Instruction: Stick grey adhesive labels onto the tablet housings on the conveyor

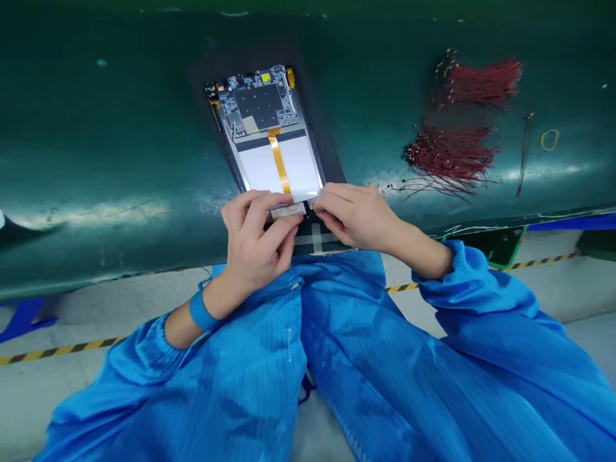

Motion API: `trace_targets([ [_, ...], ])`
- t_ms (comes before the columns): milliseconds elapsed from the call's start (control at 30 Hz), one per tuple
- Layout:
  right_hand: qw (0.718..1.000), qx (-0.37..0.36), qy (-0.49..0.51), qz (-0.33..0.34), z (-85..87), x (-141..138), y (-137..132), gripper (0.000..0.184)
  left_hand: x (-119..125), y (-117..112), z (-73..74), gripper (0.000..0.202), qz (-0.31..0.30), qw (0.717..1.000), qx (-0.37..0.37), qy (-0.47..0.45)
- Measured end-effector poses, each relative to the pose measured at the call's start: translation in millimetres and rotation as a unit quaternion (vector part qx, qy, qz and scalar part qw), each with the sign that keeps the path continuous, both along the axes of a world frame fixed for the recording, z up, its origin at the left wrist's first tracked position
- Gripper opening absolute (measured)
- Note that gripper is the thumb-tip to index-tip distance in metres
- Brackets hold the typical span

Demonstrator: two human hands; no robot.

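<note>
An opened tablet (302, 154) lies on a dark mat, its green-blue circuit board (260, 102) at the far end. An orange ribbon cable (279, 160) runs from the board over the silver-white battery (301, 160). My left hand (262, 237) grips the tablet's near end, index finger along the battery's lower edge and thumb by a small black strip (308, 208). At the near right corner, my right hand (353, 215) has thumb and forefinger pinched together beside that strip. Whatever is in this pinch is hidden by the fingertips.
Two bundles of thin red-and-black wires, a far bundle (486, 82) and a near bundle (452, 157), lie on the green table mat (120, 128) to the right. Beyond them are a single wire (525, 154) and a yellow rubber band (549, 140). The table's front edge is close to my body.
</note>
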State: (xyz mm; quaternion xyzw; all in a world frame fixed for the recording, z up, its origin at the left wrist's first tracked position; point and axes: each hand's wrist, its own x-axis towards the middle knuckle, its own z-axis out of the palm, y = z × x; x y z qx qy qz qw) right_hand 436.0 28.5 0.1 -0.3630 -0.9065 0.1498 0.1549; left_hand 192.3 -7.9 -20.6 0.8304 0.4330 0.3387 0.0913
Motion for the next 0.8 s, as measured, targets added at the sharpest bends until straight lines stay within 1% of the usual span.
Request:
trace_targets([
  [133,1.000,0.022,0.008,0.002,-1.7,-0.2,-1.1,0.026,-2.5,-3.6,-4.7,0.025,-0.004,1.000,0.019,0.023],
  [233,0.999,0.048,0.018,0.003,-3.6,0.0,-1.9,0.027,-3.3,-5.9,-7.1,0.028,0.002,0.998,0.028,0.059],
  [333,0.999,0.041,0.005,0.003,-5.6,0.6,-2.8,0.025,-2.9,-6.5,-7.7,0.033,0.006,0.995,0.051,0.088],
  [433,0.999,0.050,-0.001,0.007,-7.1,1.3,-3.4,0.023,-0.3,-4.9,-6.4,0.037,-0.005,0.993,0.085,0.077],
  [567,0.997,0.077,0.001,0.008,-8.7,1.4,-3.7,0.024,4.7,-2.4,-2.3,0.032,-0.014,0.990,0.124,0.069],
  [667,0.997,0.071,-0.008,0.009,-8.8,1.6,-3.9,0.025,7.7,-2.9,0.1,0.030,-0.020,0.989,0.128,0.077],
  [800,0.997,0.071,-0.006,0.023,-6.2,4.1,-5.3,0.025,10.9,-5.3,1.1,0.031,-0.031,0.992,0.101,0.074],
])
